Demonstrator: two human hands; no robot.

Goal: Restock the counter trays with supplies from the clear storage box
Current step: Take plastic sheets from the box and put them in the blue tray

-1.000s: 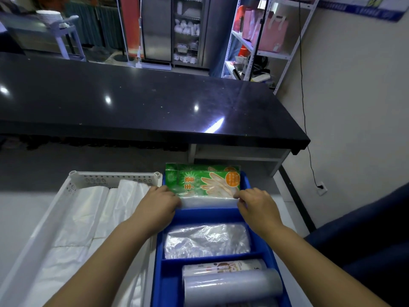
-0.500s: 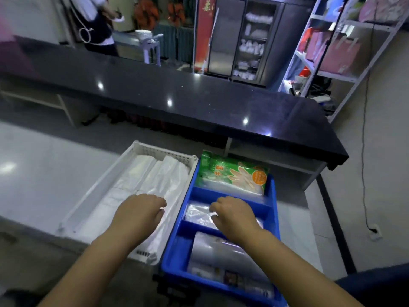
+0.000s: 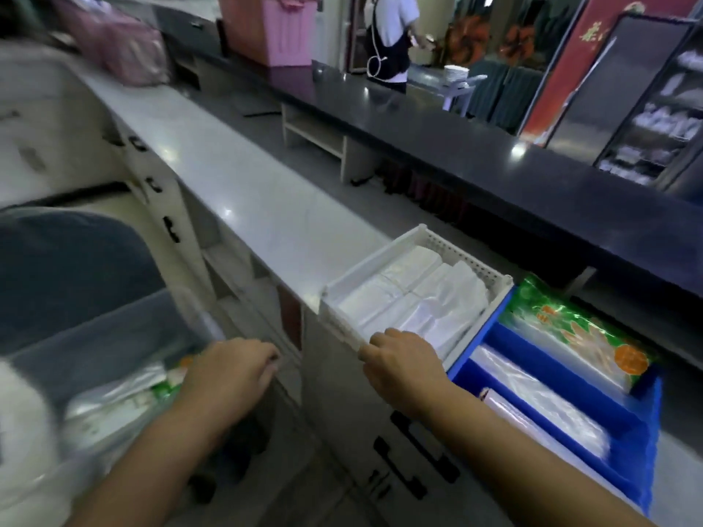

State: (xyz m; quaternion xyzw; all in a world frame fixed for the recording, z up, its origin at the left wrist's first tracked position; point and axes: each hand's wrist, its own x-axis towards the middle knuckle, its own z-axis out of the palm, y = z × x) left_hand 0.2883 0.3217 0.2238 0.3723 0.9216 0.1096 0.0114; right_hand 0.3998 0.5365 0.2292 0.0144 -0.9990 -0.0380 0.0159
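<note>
- The clear storage box (image 3: 95, 336) stood low at the left, below the tabletop (image 3: 247, 184), with packets inside.
- The left hand (image 3: 232, 374) hovered over the box, fingers loosely curled and holding nothing.
- The right hand (image 3: 403, 359) was at the white tray's (image 3: 380, 260) near corner, fingers curled; whether they gripped the tray could not be told.
- The adjoining blue tray (image 3: 532, 344) held a green glove packet (image 3: 578, 329) in its far compartment.

You're behind an eatery's service counter: a black countertop (image 3: 475, 146) fronts the public side, the white work counter (image 3: 243, 184) carries a white tray (image 3: 365, 268) of plastic bags (image 3: 411, 298) and a blue tray (image 3: 631, 465) with a disposable-glove pack (image 3: 570, 325); stacked white dishes (image 3: 455, 72) and a glass-door cabinet (image 3: 658, 119) stand beyond.
</note>
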